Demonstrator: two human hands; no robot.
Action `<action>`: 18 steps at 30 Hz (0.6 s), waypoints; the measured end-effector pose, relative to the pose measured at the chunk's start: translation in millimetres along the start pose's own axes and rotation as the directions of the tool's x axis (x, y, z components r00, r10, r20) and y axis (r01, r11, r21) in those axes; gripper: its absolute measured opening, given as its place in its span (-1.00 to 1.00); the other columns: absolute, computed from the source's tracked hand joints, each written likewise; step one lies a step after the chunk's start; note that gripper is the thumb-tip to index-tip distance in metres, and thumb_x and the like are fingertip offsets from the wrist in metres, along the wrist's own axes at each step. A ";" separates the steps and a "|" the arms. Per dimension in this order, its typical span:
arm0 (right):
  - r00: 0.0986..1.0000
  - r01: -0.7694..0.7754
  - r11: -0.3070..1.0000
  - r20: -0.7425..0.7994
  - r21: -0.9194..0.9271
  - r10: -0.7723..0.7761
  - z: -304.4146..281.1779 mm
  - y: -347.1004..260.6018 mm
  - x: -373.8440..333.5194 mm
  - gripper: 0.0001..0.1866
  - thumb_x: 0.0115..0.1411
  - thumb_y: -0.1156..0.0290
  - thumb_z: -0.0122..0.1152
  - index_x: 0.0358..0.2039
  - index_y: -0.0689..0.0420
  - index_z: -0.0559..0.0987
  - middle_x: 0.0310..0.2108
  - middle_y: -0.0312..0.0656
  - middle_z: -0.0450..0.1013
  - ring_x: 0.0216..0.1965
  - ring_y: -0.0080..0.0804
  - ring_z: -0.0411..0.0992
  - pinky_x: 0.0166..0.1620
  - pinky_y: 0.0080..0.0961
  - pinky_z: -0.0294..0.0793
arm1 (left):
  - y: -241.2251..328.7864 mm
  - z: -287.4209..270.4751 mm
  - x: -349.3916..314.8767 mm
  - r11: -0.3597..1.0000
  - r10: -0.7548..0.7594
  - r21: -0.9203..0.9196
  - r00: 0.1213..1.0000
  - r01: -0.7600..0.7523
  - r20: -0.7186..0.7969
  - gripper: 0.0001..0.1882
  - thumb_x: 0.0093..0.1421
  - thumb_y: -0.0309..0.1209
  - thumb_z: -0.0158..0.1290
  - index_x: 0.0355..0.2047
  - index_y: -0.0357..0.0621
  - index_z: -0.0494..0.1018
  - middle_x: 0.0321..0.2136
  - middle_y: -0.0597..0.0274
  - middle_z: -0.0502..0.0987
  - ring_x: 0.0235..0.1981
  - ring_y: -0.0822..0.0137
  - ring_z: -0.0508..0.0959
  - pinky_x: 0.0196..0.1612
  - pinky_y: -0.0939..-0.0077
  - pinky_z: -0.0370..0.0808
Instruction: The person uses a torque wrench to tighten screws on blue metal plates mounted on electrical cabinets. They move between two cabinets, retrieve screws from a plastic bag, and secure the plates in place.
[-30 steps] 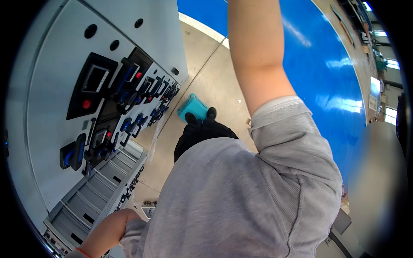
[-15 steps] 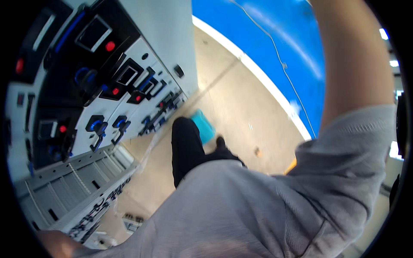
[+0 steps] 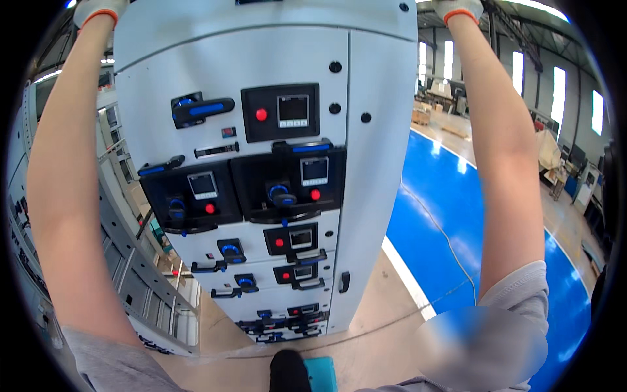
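Observation:
In front of me stands a tall light-grey switchgear cabinet (image 3: 375, 176) with several drawers one above another. Both my arms are raised along its two sides. My left hand (image 3: 103, 8), in a white glove with an orange cuff, is beside the cabinet's upper left corner. At the upper right corner is my right hand (image 3: 460, 8), gloved the same way. The picture's top edge cuts off the fingers of both, so any grip is hidden. The drawer fronts carry black rotary handles (image 3: 202, 111), red buttons (image 3: 261, 115) and small display panels (image 3: 292, 111).
On the left is an open metal frame (image 3: 130, 274) with crossbars. A blue floor area (image 3: 431, 215) with a white border lies on the right, with a thin cable (image 3: 450, 245) across it. A teal box (image 3: 321, 374) sits on the floor by my leg.
My view has turned up and left, from my body and the floor to the cabinet's front. Both gloved hands now show at the top, with my left arm raised alongside the cabinet.

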State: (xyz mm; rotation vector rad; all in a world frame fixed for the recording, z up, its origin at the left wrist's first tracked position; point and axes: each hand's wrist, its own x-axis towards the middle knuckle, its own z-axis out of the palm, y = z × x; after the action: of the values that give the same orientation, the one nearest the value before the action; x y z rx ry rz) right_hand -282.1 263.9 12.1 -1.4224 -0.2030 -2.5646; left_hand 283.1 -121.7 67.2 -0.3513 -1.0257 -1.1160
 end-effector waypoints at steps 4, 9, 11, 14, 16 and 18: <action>0.985 0.120 0.992 0.117 0.030 -0.123 -1.2 -7.8 21.0 -0.58 0.33 0.32 -0.17 -0.73 -0.25 0.20 -0.82 -0.50 0.11 -0.82 -0.54 0.09 -0.64 -0.46 0.18 | -10.7 10.4 -24.0 0.872 -0.011 -0.481 0.985 0.092 0.170 -0.66 0.30 -0.11 -0.09 -0.60 0.10 0.30 -0.74 0.42 0.28 -0.74 0.32 0.32 -0.31 0.41 0.46; 1.000 0.017 0.992 0.019 0.127 -0.019 -25.4 -4.1 5.8 -0.66 0.19 0.29 -0.07 -0.74 -0.15 0.24 -0.82 -0.44 0.09 -0.81 -0.48 0.12 -0.55 -0.37 0.29 | -5.8 57.3 -70.2 0.888 -0.039 -0.457 0.999 0.050 0.034 -0.58 0.30 -0.05 -0.26 -0.71 0.21 0.12 -0.84 0.54 0.11 -0.84 0.44 0.18 -0.65 0.44 0.16; 0.997 0.024 0.977 -0.075 0.211 -0.008 -21.8 -5.3 -8.4 -0.67 0.13 0.33 -0.06 -0.77 -0.12 0.27 -0.82 -0.43 0.10 -0.80 -0.47 0.15 -0.48 -0.33 0.40 | -8.4 55.9 -70.1 0.879 -0.005 -0.477 1.000 0.019 0.030 -0.59 0.27 -0.06 -0.23 -0.71 0.18 0.10 -0.84 0.52 0.08 -0.83 0.42 0.18 -0.64 0.41 0.18; 0.982 0.104 0.970 -0.177 0.220 -0.065 -17.7 -10.6 -34.6 -0.72 0.02 0.35 -0.11 -0.76 -0.12 0.10 -0.82 -0.45 -0.04 -0.81 -0.50 -0.01 -0.57 -0.46 0.22 | -14.5 52.9 -86.0 0.866 0.036 -0.499 0.999 -0.042 -0.022 -0.61 0.22 -0.09 -0.18 -0.71 0.17 0.08 -0.83 0.51 0.07 -0.82 0.41 0.19 -0.63 0.42 0.19; 0.977 0.149 0.956 -0.189 0.253 -0.103 -18.8 -13.3 -54.6 -0.71 0.05 0.31 -0.12 -0.75 -0.10 0.11 -0.82 -0.44 -0.02 -0.81 -0.51 -0.03 -0.55 -0.48 0.24 | -8.0 56.1 -117.5 0.849 0.111 -0.521 0.994 -0.088 0.012 -0.65 0.22 -0.16 -0.15 -0.69 0.17 0.11 -0.81 0.51 0.05 -0.79 0.40 0.15 -0.62 0.38 0.19; 0.980 0.199 0.964 -0.014 0.177 -0.200 14.6 -20.5 -83.7 -0.71 0.07 0.32 -0.12 -0.75 -0.09 0.13 -0.81 -0.43 0.00 -0.80 -0.52 0.00 -0.52 -0.44 0.29 | 9.2 79.7 -156.6 0.824 0.236 -0.545 0.968 -0.155 0.081 -0.63 0.31 -0.17 -0.12 -0.64 0.15 0.11 -0.79 0.49 -0.02 -0.78 0.41 0.02 -0.60 0.38 0.17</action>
State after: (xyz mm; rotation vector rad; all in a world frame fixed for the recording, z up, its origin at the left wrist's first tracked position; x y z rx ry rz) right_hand -231.8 296.0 -51.7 -1.4046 -0.5894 -2.6199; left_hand 241.0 26.8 -17.3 -0.9832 -0.7630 -1.1876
